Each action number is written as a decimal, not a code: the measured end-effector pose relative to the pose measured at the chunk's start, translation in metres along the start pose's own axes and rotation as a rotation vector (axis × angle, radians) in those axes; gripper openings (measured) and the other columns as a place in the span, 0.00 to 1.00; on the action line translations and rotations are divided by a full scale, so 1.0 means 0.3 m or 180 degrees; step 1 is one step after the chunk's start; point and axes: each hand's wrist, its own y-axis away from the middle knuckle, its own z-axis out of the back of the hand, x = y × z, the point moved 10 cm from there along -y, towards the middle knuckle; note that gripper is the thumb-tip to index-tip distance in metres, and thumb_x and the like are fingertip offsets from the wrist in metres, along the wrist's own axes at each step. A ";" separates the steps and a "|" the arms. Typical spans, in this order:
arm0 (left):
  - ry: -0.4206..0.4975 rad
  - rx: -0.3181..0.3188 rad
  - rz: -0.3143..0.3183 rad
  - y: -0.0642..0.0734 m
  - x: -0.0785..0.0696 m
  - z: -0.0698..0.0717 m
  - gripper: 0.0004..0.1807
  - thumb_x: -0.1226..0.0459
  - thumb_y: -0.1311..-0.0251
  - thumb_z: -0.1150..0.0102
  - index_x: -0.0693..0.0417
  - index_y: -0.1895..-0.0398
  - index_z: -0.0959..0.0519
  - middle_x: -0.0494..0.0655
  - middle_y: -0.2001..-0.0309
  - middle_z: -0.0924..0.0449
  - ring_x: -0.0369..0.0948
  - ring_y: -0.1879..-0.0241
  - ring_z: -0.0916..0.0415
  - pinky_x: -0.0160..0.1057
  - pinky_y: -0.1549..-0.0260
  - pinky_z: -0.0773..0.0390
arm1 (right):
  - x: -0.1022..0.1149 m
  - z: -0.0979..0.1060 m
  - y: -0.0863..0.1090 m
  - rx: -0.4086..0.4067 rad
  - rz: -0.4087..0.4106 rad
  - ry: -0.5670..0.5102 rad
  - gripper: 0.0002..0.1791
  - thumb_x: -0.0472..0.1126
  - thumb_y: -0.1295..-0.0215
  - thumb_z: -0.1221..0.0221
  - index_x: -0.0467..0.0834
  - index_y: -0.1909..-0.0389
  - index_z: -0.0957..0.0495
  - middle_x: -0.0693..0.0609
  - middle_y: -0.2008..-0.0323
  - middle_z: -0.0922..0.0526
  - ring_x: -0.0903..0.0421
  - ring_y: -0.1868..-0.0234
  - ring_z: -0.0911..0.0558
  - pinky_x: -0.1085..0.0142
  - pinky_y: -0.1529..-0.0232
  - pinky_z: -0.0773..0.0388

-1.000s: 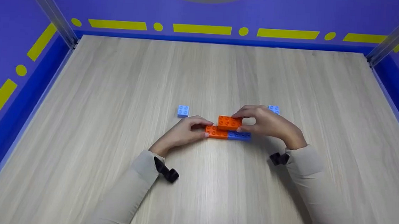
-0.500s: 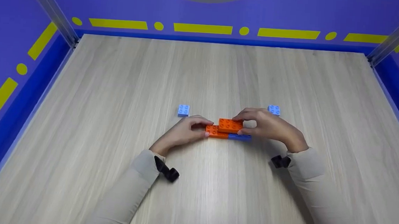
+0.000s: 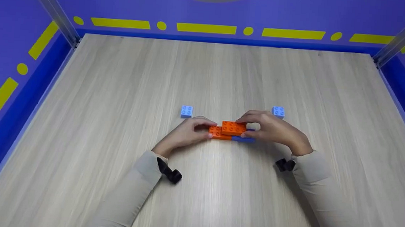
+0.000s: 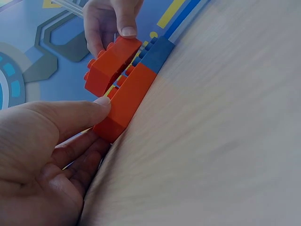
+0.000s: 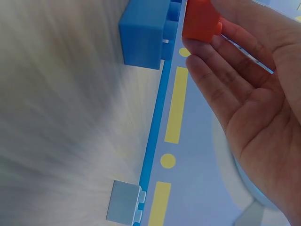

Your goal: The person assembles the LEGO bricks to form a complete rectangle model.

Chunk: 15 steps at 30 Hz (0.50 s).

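Note:
On the table an orange toy brick [image 3: 215, 132] and a blue toy brick [image 3: 243, 139] lie end to end. My left hand [image 3: 189, 131] pinches the left end of that lower orange brick between thumb and fingers. A second orange brick [image 3: 233, 128] is held by my right hand [image 3: 267, 127], gripped at its right end. It sits over the seam of the two lower bricks. In the left wrist view the upper brick [image 4: 112, 66] is tilted, with a gap above the studs of the lower orange brick [image 4: 126, 103]. The right wrist view shows the blue brick [image 5: 145, 33] below it.
Two small light blue bricks stand behind the hands, one at the left [image 3: 186, 111] and one at the right [image 3: 278, 111]. The wooden table [image 3: 205, 74] ends at purple-blue walls [image 3: 209, 14] with yellow marks.
My right hand has lowered the upper orange brick slightly toward the two lower bricks, so it covers more of them. My left hand has stayed in place.

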 end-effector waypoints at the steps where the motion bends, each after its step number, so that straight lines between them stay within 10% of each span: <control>1: -0.0004 -0.0002 0.0004 0.000 0.000 0.000 0.22 0.59 0.40 0.37 0.50 0.42 0.22 0.45 0.43 0.23 0.41 0.38 0.30 0.42 0.33 0.38 | 0.000 0.000 0.000 -0.0002 0.0005 0.0002 0.20 0.42 0.42 0.33 0.43 0.48 0.19 0.50 0.53 0.17 0.54 0.52 0.19 0.55 0.49 0.20; 15: 0.0033 -0.0016 0.0002 0.001 -0.002 0.001 0.21 0.61 0.41 0.37 0.51 0.43 0.22 0.46 0.43 0.22 0.42 0.39 0.29 0.42 0.34 0.36 | -0.003 -0.005 0.002 0.0006 -0.0030 0.0025 0.20 0.42 0.42 0.33 0.44 0.48 0.19 0.51 0.52 0.17 0.55 0.52 0.18 0.57 0.49 0.20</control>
